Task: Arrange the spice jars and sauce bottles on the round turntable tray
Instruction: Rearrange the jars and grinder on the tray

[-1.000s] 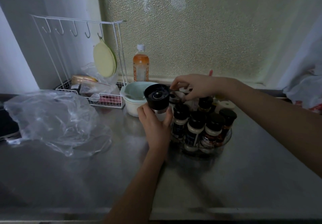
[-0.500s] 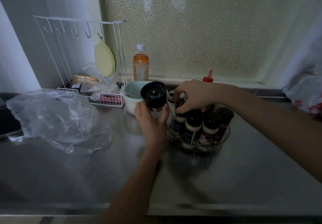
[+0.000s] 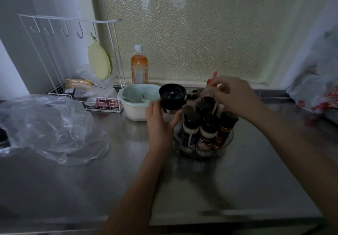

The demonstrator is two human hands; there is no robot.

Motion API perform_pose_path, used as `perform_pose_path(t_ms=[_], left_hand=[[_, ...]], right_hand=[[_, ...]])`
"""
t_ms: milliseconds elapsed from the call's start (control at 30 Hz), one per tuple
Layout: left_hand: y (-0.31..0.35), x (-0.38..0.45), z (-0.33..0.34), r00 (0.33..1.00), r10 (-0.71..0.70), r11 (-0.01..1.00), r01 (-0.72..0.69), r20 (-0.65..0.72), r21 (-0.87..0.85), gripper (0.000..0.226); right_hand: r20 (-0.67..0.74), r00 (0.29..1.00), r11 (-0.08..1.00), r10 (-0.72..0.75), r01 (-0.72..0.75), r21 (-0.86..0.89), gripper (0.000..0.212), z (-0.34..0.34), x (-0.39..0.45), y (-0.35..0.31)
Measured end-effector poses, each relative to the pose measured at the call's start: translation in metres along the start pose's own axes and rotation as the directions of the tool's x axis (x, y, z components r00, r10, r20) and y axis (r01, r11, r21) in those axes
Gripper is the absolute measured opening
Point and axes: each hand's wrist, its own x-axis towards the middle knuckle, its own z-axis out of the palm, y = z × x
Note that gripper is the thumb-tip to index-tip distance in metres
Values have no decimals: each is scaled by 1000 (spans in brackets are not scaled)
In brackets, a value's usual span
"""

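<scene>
The left hand (image 3: 161,125) has its grip closed round a big black-capped grinder (image 3: 172,97), right beside the round turntable tray (image 3: 226,143). Set it down slowly in a gap, so no spice jars (image 3: 207,134) tip. The right hand (image 3: 232,95) is blurry above the tray's far jars; I cannot tell its grip. The steel surface (image 3: 201,189) is shiny. Behind the tray is a bumpy window (image 3: 192,29).

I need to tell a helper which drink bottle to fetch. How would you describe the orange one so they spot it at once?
Look along the frosted window sill, beside the white wire rack. The orange drink bottle stands upright behind the pale bowl: white cap, orange contents, taller than everything nearby.
</scene>
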Motion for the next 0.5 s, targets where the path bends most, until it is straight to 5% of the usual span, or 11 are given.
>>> perform_pose_path(t_ms=[100,233,500], left_hand=[[-1,2,2,999,-41,997,41,1,-66,36],[-4,2,9,991,-123,981,128,44,-148,37],[-10,-4,13,988,-121,989,128,92,-76,33]], right_hand=[[-332,927,978,176,-126,168,10,0,-36,45],[-130,927,921,351,-317,225,23,35,-86,90],[-129,976,984,176,-171,47,8,63,-112,75]])
